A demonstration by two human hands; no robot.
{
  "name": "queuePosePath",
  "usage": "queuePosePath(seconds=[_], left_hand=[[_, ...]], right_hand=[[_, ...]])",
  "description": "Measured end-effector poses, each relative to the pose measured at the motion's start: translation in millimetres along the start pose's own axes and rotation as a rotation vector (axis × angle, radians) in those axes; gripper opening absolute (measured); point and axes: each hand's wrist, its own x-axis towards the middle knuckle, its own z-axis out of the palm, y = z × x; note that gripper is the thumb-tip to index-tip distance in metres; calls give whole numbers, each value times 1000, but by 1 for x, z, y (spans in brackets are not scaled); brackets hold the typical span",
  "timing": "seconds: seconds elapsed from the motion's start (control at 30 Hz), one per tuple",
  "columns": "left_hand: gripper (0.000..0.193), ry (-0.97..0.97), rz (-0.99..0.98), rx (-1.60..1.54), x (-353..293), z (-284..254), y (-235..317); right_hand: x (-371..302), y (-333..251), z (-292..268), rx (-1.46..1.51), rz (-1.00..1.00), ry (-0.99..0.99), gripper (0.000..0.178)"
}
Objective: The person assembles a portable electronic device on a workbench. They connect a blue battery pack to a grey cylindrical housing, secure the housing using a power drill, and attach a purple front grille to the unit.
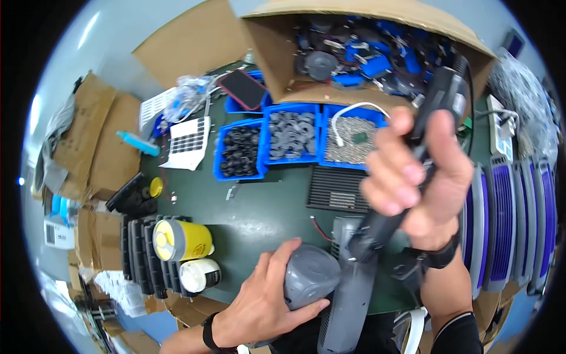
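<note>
My left hand (262,301) is closed round a rounded dark grey plastic housing (311,274) at the front of the table. Close beside it, a long grey plastic body (349,307) reaches toward my lap. Blurred by motion, my right hand (436,197) is raised and grips a black power screwdriver (380,230). Its lower end points down and left, just above the long body. Some of the fingers hide the middle of the tool. A short red and black wire (320,229) sticks out next to the long body.
Blue bins hold black parts (239,150), grey parts (292,135) and small screws (348,138). A cardboard box (283,82) of motors and blue packs stands behind. Purple-and-grey panels (504,218) line the right. A yellow container (191,241) and white jar (200,275) are left.
</note>
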Motion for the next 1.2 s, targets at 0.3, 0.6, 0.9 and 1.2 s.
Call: queuePosePath(seconds=[0.3,0.6,0.9,1.2], left_hand=[[100,871,9,-473,-7,-102,40],[83,786,-67,-411,15,-77,16],[87,1315,-73,69,42,-128,-20],[105,1522,-150,320,73,-147,-103]], right_hand=[[0,-36,5,-349,-385,275,32],[0,9,14,-644,-324,309,24],[1,10,13,-660,-374,328,20],[3,8,10,-690,-410,390,19]])
